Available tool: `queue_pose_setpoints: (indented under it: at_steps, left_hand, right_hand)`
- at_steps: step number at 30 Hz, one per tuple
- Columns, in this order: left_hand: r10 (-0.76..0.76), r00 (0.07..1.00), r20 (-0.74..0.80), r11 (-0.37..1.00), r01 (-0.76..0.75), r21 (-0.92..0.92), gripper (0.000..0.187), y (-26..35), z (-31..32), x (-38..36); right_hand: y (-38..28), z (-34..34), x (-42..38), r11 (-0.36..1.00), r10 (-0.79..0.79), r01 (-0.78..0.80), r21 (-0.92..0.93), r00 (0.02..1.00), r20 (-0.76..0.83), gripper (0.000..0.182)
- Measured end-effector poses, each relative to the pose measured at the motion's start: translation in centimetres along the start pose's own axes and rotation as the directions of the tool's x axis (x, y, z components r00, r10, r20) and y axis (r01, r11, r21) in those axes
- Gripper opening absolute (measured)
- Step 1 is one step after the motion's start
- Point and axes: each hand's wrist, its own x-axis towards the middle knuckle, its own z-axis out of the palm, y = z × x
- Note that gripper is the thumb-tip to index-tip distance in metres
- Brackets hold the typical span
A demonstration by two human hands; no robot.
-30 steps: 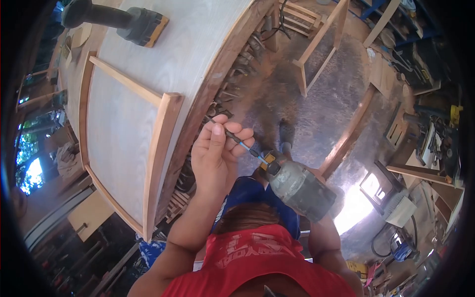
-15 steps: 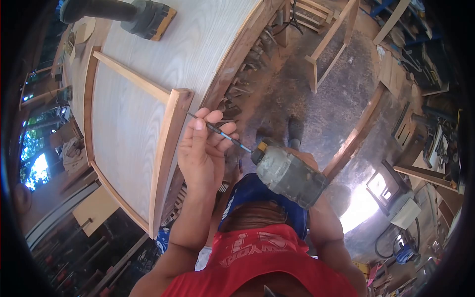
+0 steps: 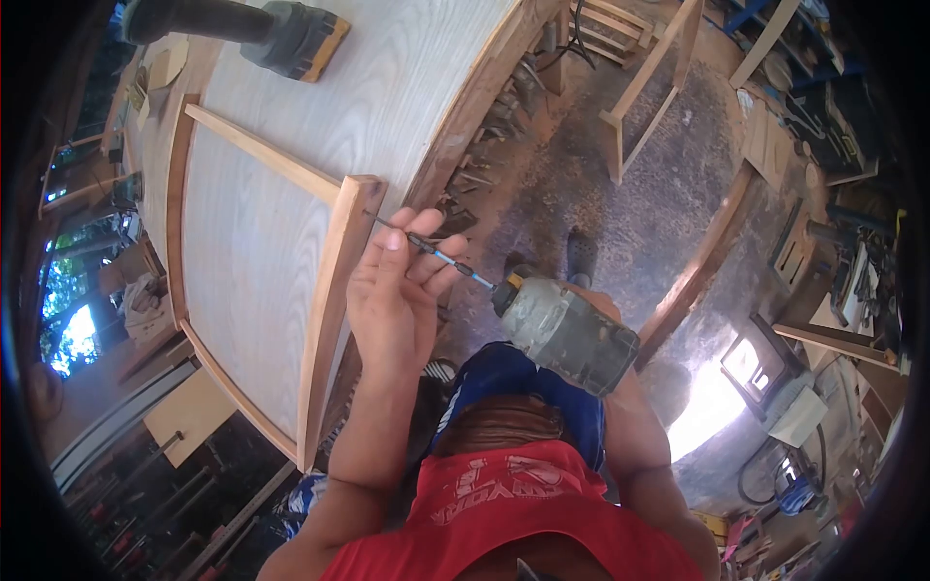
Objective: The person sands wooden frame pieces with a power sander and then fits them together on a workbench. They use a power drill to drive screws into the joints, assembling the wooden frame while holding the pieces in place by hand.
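Note:
My left hand [image 3: 395, 290] pinches a long thin driver bit [image 3: 450, 261] between thumb and fingers. The bit has blue and black sections, and its thin tip is at the side of the wooden frame [image 3: 334, 300], near its top corner; whether it touches cannot be made out. The bit's other end sits in the yellow-and-black nose of a grey power driver [image 3: 567, 329]. Behind the driver, my right hand [image 3: 599, 302] is mostly hidden, wrapped round its handle. The frame lies on a pale wood-grained panel [image 3: 387, 87].
Another power tool [image 3: 291, 39] lies on the panel at the upper left. A wooden frame piece [image 3: 659, 82] stands on the floor at the upper right. A long board [image 3: 702, 257] lies on the right. Clamps [image 3: 126, 513] are at the lower left.
The wooden frame and panel have shifted very slightly right in view. The driver has tilted a little, and the bit has moved slightly, still between my left fingers.

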Motion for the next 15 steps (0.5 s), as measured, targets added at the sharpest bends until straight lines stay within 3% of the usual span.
queue_pose_setpoints:
  at_steps: [1,3,4,6,8,10,11,12,13,14,15]
  left_hand:
    - [0.000,1.000,0.002,1.000,0.000,0.001,0.037,0.2,0.1,-0.4]
    - [-0.095,0.995,0.005,0.962,0.091,0.258,0.033,1.0,0.3,-2.0]
    - [-0.089,0.996,0.009,0.960,0.084,0.266,0.033,1.8,0.1,-2.9]
    - [0.013,1.000,0.020,0.808,-0.022,0.589,0.027,4.0,-1.2,-4.1]
    - [0.359,0.923,0.141,0.744,-0.374,0.553,0.020,5.8,-3.0,-3.0]
    - [0.704,0.656,0.272,0.220,-0.566,0.795,0.020,8.6,-4.4,0.8]
    - [0.690,0.638,0.343,0.159,-0.596,0.787,0.021,9.9,-4.6,3.4]
    - [0.669,0.616,0.417,0.096,-0.627,0.773,0.023,11.1,-4.6,6.1]
    - [0.589,0.697,0.409,0.158,-0.595,0.788,0.024,11.4,-4.9,8.6]
    - [0.499,0.770,0.398,0.216,-0.555,0.804,0.025,11.3,-5.4,10.6]
    - [0.492,0.770,0.406,0.211,-0.557,0.803,0.025,11.1,-5.7,11.8]
  right_hand:
    - [-0.3,0.1,0.2,1.000,-0.001,0.001,0.030,1.000,-0.009,0.071]
    - [0.1,0.2,0.4,0.999,-0.050,0.050,0.008,0.999,-0.007,0.070]
    - [0.4,0.3,0.5,0.995,-0.097,0.097,-0.011,0.995,-0.004,0.069]
    - [0.2,0.4,0.9,0.989,-0.125,0.124,-0.080,0.992,0.004,0.067]
    - [0.8,0.5,0.9,0.977,-0.149,0.149,-0.154,0.989,0.012,0.065]
    - [2.7,0.8,0.2,0.970,0.029,-0.006,0.241,0.996,-0.089,0.066]
    - [2.6,0.8,0.3,0.969,0.029,-0.006,0.246,0.996,-0.090,0.066]
    - [2.3,0.7,0.9,0.976,-0.072,0.082,0.199,0.996,-0.058,0.055]
    - [2.3,0.8,1.1,0.973,-0.170,0.172,0.156,0.985,-0.026,0.044]
    - [2.7,1.0,0.7,0.971,-0.171,0.174,0.163,0.985,-0.035,0.044]
    - [3.3,1.2,0.3,0.956,-0.056,0.077,0.283,0.995,-0.083,0.043]
